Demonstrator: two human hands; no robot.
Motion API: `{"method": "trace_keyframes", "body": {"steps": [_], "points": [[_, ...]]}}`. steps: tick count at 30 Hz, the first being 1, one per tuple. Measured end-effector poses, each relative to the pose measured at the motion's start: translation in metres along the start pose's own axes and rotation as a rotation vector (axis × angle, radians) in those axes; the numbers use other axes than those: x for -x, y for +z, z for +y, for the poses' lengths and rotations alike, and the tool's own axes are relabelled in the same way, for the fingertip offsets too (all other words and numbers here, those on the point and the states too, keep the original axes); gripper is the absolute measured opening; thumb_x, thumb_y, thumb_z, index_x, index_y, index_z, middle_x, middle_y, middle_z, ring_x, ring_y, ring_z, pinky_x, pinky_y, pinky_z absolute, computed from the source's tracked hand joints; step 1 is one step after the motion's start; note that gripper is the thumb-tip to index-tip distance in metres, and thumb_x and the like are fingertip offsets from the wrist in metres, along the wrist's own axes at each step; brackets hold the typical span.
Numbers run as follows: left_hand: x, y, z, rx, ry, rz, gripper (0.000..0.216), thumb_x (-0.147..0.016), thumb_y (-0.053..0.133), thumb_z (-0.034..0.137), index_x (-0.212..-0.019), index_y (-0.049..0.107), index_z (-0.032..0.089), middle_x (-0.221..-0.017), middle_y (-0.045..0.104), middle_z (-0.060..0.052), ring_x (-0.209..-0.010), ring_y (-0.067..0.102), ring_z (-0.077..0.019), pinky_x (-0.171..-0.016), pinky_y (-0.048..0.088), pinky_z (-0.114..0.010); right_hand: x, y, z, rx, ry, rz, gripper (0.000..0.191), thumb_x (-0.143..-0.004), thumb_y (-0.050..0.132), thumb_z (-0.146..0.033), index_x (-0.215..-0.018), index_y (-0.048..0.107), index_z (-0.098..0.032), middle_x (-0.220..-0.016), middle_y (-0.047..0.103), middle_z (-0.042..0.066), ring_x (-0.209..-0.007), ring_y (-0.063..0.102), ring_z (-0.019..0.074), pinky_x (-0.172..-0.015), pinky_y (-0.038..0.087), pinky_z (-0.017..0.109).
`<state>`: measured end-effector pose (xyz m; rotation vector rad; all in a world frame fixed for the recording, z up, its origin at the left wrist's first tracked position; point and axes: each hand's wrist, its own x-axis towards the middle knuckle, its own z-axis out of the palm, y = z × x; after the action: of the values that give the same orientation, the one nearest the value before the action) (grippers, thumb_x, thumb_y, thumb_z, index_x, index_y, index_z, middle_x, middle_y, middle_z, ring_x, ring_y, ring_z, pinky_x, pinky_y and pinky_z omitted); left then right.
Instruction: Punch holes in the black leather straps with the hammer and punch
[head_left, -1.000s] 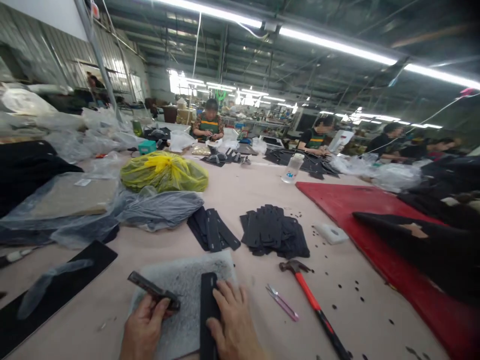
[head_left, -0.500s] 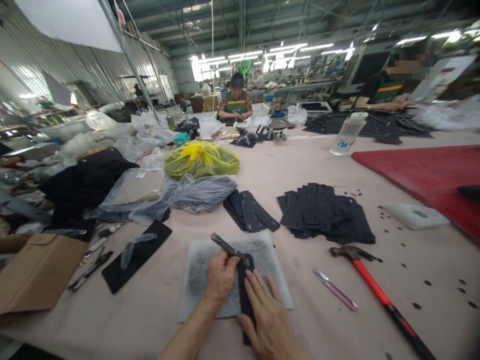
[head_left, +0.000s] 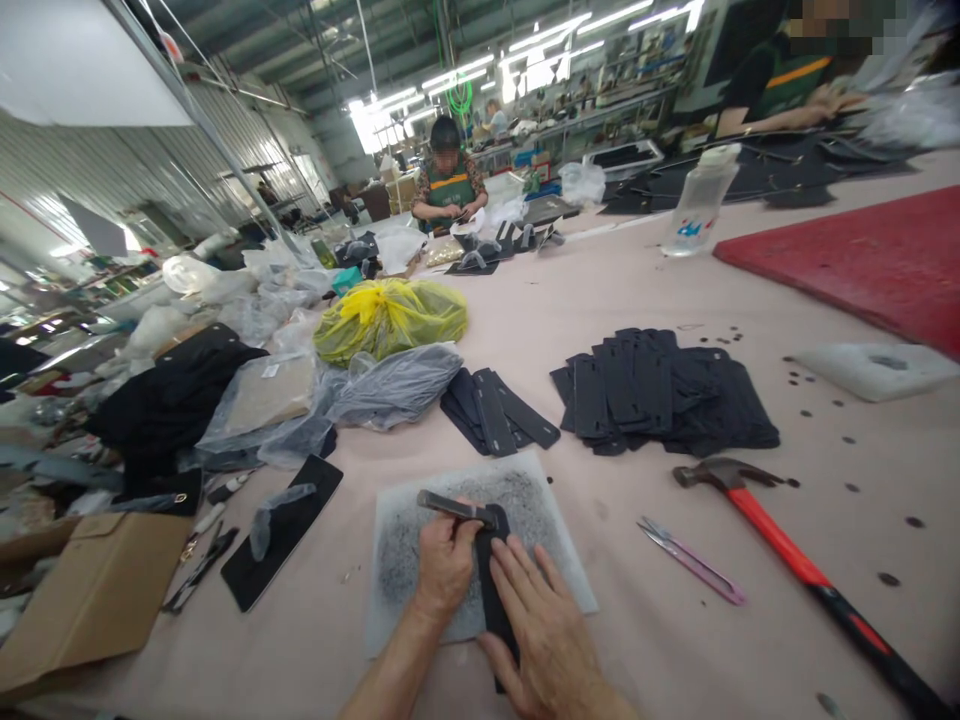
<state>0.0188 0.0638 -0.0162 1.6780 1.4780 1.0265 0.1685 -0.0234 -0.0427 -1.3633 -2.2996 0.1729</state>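
Observation:
My left hand (head_left: 444, 562) is closed round a metal punch (head_left: 450, 505), whose tip end rests at the top of a black strip (head_left: 491, 590). The strip lies lengthwise on a whitish board (head_left: 390, 540) speckled with dark marks. Flat on the strip, fingers stretched out, my right hand (head_left: 544, 625) presses it down. A claw hammer (head_left: 780, 540) with a red and black handle lies to the right, and small thread snips (head_left: 694, 562) with a pink handle lie between it and the board.
Behind the board are a small fan of black strips (head_left: 495, 410) and a larger pile (head_left: 652, 390). A yellow bag (head_left: 390, 315), a cardboard box (head_left: 90, 590) and a black panel (head_left: 281, 540) lie left. A bottle (head_left: 697, 205) and red board (head_left: 855, 260) stand right. Two co-workers sit beyond.
The view has tilted and shifted. The punch now leans lower, closer to the board, with my left hand still on it. My right hand keeps its place on the strip.

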Motion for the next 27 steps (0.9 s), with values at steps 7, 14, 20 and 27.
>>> {"method": "trace_keyframes", "body": {"steps": [7, 14, 20, 27], "points": [[0.001, 0.003, 0.001, -0.05, -0.009, -0.018, 0.02, -0.088, 0.05, 0.025, -0.091, 0.069, 0.019, -0.095, 0.074, -0.006, -0.091, 0.068, -0.0192, -0.085, 0.052, -0.029, -0.001, 0.0, 0.002, -0.057, 0.025, 0.042, 0.068, -0.08, 0.055, -0.026, -0.144, 0.039, -0.01, -0.153, 0.032, 0.011, -0.141, 0.027, 0.0314, -0.115, 0.027, 0.052], [0.0, 0.004, 0.005, -0.082, 0.0, -0.025, 0.02, -0.089, 0.049, 0.027, -0.091, 0.068, 0.02, -0.095, 0.074, -0.006, -0.09, 0.068, -0.0206, -0.086, 0.052, -0.031, 0.001, 0.001, 0.004, -0.084, 0.012, 0.008, 0.073, -0.08, 0.056, -0.029, -0.146, 0.036, -0.008, -0.155, 0.028, 0.013, -0.142, 0.025, 0.0346, -0.115, 0.026, 0.055], [-0.001, 0.006, 0.001, -0.213, 0.074, -0.029, 0.022, -0.09, 0.046, 0.023, -0.094, 0.067, 0.02, -0.098, 0.074, -0.008, -0.095, 0.068, -0.0217, -0.089, 0.051, -0.033, 0.0, 0.001, 0.004, -0.06, 0.003, -0.028, 0.073, -0.082, 0.054, -0.03, -0.147, 0.033, -0.007, -0.156, 0.026, 0.013, -0.143, 0.021, 0.0343, -0.114, 0.026, 0.056], [-0.005, 0.014, 0.003, -0.273, 0.177, -0.105, 0.026, -0.089, 0.042, 0.016, -0.1, 0.065, 0.018, -0.102, 0.073, -0.009, -0.098, 0.068, -0.0212, -0.09, 0.053, -0.034, 0.001, -0.001, 0.003, -0.052, 0.002, -0.017, 0.074, -0.083, 0.053, -0.031, -0.149, 0.029, -0.006, -0.156, 0.025, 0.013, -0.144, 0.019, 0.0342, -0.114, 0.028, 0.055]]}}
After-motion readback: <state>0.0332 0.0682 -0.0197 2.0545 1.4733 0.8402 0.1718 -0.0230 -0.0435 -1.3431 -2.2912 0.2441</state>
